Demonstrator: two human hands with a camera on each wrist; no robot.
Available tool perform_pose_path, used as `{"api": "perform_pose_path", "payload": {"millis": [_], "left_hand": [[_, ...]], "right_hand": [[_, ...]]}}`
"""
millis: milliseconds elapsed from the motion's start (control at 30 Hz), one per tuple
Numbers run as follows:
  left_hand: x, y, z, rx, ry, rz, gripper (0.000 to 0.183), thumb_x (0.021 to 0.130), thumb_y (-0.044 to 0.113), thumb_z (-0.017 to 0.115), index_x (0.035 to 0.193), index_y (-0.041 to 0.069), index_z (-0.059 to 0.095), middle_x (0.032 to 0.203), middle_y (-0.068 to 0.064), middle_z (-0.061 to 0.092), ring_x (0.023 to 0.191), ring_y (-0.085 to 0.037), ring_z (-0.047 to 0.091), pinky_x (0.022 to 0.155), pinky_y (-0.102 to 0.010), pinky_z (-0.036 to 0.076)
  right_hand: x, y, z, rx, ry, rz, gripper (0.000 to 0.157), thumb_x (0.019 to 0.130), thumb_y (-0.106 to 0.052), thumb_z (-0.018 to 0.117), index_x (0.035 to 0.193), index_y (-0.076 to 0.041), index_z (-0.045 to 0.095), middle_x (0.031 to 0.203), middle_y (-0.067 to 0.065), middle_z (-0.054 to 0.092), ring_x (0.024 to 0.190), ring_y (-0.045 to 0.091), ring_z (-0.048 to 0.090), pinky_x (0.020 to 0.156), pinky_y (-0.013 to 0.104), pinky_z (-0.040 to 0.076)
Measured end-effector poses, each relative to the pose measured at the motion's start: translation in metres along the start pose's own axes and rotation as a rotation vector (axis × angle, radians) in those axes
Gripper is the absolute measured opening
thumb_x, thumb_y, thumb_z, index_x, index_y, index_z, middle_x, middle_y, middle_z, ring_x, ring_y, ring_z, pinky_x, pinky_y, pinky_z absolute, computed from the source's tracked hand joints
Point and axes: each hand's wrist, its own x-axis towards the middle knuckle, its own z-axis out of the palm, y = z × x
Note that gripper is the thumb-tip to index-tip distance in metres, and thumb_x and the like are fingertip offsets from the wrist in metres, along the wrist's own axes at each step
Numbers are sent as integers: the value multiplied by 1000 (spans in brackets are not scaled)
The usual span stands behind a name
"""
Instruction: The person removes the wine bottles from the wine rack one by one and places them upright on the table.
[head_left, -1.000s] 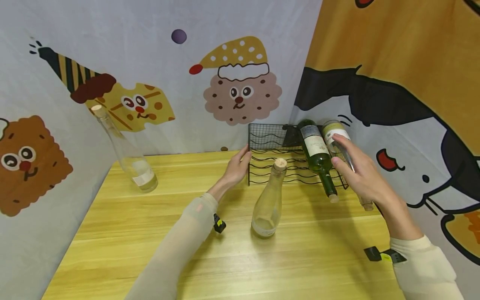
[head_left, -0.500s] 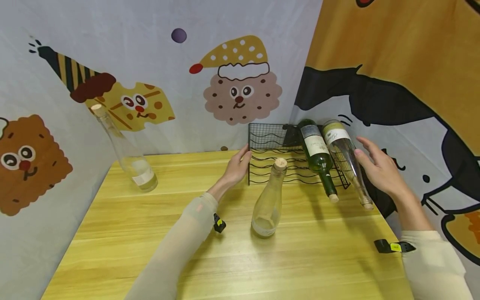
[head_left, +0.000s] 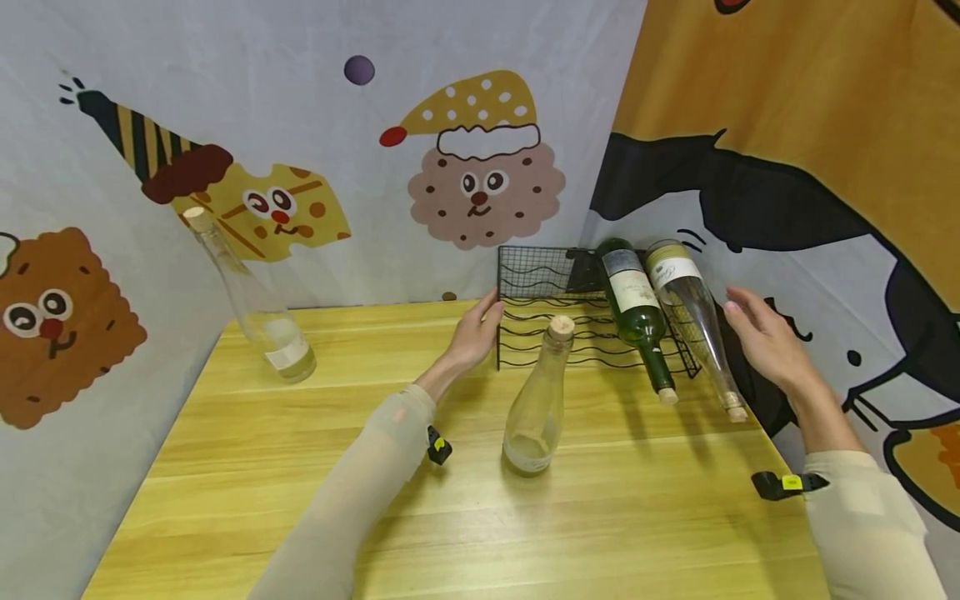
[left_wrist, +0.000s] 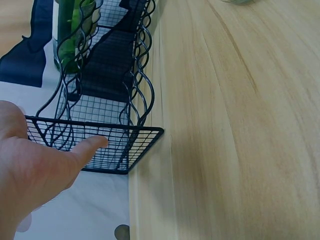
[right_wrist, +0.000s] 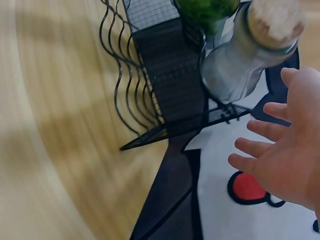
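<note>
Head view shows a person's two hands near a black metal wire rack [head_left: 528, 265] with wavy bars, at the back of a yellow wood table [head_left: 450, 542]. A green glass bottle [head_left: 632, 293] with a cork lies slanted on the rack, its neck poking out toward the person. Just to its right, a clear glass bottle with a white label [head_left: 699, 310] lies the same way. The left hand [head_left: 471, 335] touches the left end of the rack, with its thumb flat on the mesh, and seems to keep it steady. The right hand [head_left: 768, 337] holds nothing; its fingers are spread, near the clear bottle but not touching it.

Two more corked bottles stand on the table: a clear bottle in front of the rack [head_left: 534, 412] and a tall clear bottle far to the left [head_left: 255, 302]. The step looks like laying bottles on the rack, with two on it. My guess is that the next move calls for the free hand to reach over and grab the front one.
</note>
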Motion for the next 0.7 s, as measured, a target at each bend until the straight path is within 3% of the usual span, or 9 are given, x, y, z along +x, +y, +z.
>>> {"api": "perform_pose_path", "payload": {"millis": [133, 200, 267, 333, 367, 467, 500, 600, 700], "left_hand": [[0, 0, 0, 19, 8, 2, 68, 124, 51, 35, 182, 17, 23, 187, -9, 33, 159, -39, 55, 137, -54, 43], [0, 0, 0, 20, 12, 2, 68, 124, 51, 35, 182, 18, 24, 184, -10, 40, 136, -32, 72, 124, -49, 57], [1, 0, 1, 10, 16, 3, 68, 124, 50, 36, 182, 18, 24, 180, -11, 46, 94, -24, 76, 99, -41, 66], [1, -1, 1, -7, 13, 2, 67, 124, 48, 36, 182, 19, 23, 172, -16, 55, 61, -15, 54, 73, -35, 59], [1, -2, 1, -20, 7, 0, 67, 124, 49, 36, 183, 20, 22, 166, -20, 59, 53, -14, 40, 64, -34, 52], [2, -2, 1, -24, 2, -3, 68, 123, 52, 35, 183, 23, 21, 168, -22, 56, 49, -7, 39, 64, -30, 51], [2, -2, 1, -22, -1, -4, 68, 123, 53, 35, 183, 24, 21, 162, -24, 58, 50, -7, 38, 64, -31, 50], [2, -2, 0, -17, -2, -6, 69, 123, 55, 35, 183, 24, 21, 160, -22, 60, 50, -7, 39, 65, -31, 51], [1, -1, 0, -14, -3, -4, 69, 123, 53, 34, 183, 21, 20, 150, -28, 63, 51, -8, 39, 65, -34, 52]], "right_hand": [[1, 11, 5, 46, 0, -5, 75, 124, -50, 27, 181, -4, 17, 183, 36, 24, 158, 70, 33, 120, 87, 32], [2, 16, 7, 70, -16, 3, 75, 124, -51, 26, 181, -3, 16, 183, 37, 22, 156, 71, 35, 119, 86, 35], [3, 20, 9, 88, -34, 13, 76, 123, -52, 24, 181, -3, 15, 184, 36, 21, 155, 69, 37, 121, 78, 42], [5, 24, 12, 106, -46, 23, 76, 123, -53, 24, 181, -3, 16, 184, 35, 22, 157, 65, 38, 124, 56, 54], [6, 25, 13, 114, -50, 27, 76, 123, -53, 23, 181, -4, 17, 184, 35, 22, 159, 63, 37, 121, 43, 59], [8, 29, 16, 146, -49, 35, 75, 123, -52, 23, 181, -4, 20, 182, 35, 26, 162, 56, 36, 103, 13, 61], [9, 31, 18, 159, -48, 36, 75, 123, -52, 23, 181, -4, 21, 181, 35, 28, 163, 54, 37, 99, 9, 60], [10, 33, 21, 190, -44, 31, 76, 123, -53, 23, 179, -2, 25, 179, 35, 32, 160, 38, 47, 95, 5, 58], [11, 34, 24, 223, -45, 19, 76, 123, -52, 24, 179, 0, 26, 177, 36, 33, 139, 4, 60, 90, 2, 54]]}}
